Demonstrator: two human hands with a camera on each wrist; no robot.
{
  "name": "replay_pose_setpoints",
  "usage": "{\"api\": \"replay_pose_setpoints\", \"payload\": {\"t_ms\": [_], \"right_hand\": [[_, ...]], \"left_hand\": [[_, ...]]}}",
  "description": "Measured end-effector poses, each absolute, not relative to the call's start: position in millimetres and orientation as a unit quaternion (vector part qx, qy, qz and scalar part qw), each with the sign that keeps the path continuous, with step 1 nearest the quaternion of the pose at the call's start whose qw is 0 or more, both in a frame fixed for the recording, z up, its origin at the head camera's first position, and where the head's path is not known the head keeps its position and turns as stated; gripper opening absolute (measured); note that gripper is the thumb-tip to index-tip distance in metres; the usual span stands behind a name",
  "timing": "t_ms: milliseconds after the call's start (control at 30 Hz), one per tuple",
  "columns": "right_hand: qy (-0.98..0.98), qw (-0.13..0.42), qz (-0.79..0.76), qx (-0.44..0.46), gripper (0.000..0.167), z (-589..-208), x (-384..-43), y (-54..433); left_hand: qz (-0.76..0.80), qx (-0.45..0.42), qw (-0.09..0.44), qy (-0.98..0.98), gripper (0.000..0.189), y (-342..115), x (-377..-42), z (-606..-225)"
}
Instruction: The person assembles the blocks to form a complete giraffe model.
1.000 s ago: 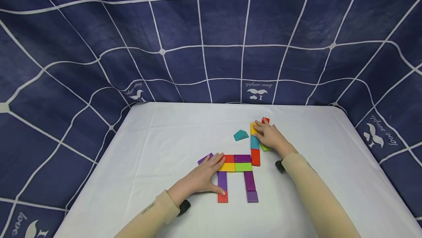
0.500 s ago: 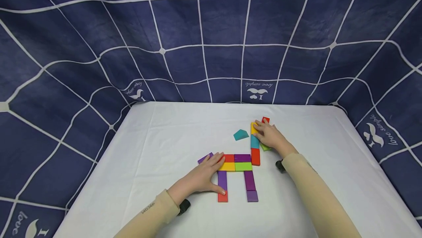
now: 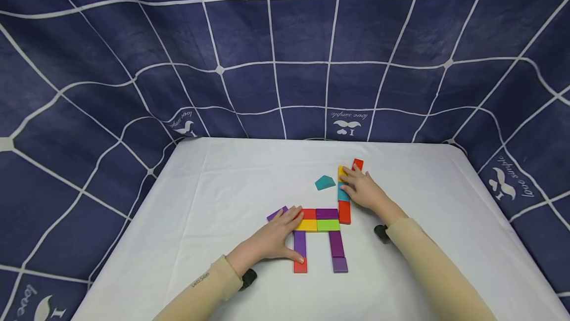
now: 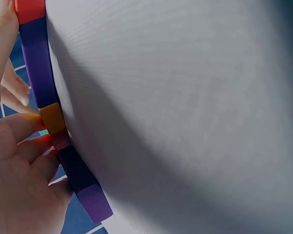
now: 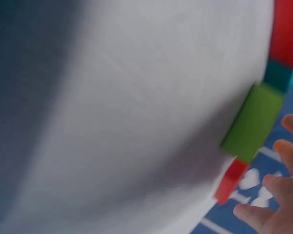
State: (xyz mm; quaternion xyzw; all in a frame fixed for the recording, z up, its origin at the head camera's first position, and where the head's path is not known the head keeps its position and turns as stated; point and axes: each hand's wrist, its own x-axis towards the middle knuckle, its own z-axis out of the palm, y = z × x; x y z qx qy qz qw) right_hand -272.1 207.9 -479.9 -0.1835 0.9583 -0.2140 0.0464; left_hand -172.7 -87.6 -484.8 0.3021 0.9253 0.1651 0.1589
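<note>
My left hand (image 3: 271, 239) lies spread over flat coloured blocks, its fingers across a red block (image 3: 309, 213) and a yellow block (image 3: 307, 225). Its thumb tip touches another red block (image 3: 300, 266), below a purple one (image 3: 300, 243). Beside the first pair lie a purple block (image 3: 327, 213) and a lime block (image 3: 328, 225). My right hand (image 3: 368, 192), fingers extended, is over a column of yellow, blue (image 3: 343, 194) and red (image 3: 344, 212) blocks. In the right wrist view its fingers stand apart from a green block (image 5: 253, 122), hidden under this hand in the head view.
A teal angular block (image 3: 324, 182) lies left of the column, and a small red block (image 3: 357, 163) at its upper right. Two purple blocks (image 3: 336, 244) run downward from the lime one. White cloth (image 3: 213, 187) covers the table; a blue curtain (image 3: 303, 83) hangs behind.
My right hand has shifted slightly down and right, uncovering more of the small red block and covering the green one in the head view. My left hand stays in place.
</note>
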Motion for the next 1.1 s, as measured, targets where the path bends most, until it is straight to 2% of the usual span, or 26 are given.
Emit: {"api": "replay_pose_setpoints", "payload": {"t_ms": [133,233,333,467,567,667,1100], "right_hand": [[0.95,0.027,-0.217,-0.224,0.044,-475.7,-240.9,206.8],[0.941,0.037,-0.227,-0.249,0.047,-473.8,-214.0,206.2],[0.932,0.063,-0.237,-0.267,0.056,-473.4,-190.0,204.8],[0.927,0.094,-0.22,-0.288,0.077,-474.3,-169.6,199.5],[0.929,0.113,-0.19,-0.297,0.095,-476.5,-163.0,195.3],[0.931,0.125,-0.169,-0.299,0.107,-478.6,-161.5,192.8],[0.936,0.127,-0.166,-0.284,0.115,-481.0,-159.5,193.4]], "left_hand": [[0.166,0.302,0.16,0.925,0.111,-86.8,-172.5,-485.9],[0.163,0.304,0.162,0.924,0.111,-85.7,-171.8,-485.3],[0.163,0.306,0.163,0.924,0.111,-84.7,-171.4,-484.1],[0.162,0.306,0.164,0.924,0.11,-84.2,-171.3,-481.5],[0.162,0.304,0.165,0.924,0.111,-84.1,-171.5,-481.3],[0.162,0.303,0.165,0.924,0.111,-84.7,-172.3,-482.8],[0.155,0.309,0.172,0.923,0.11,-82.4,-172.5,-481.0]]}}
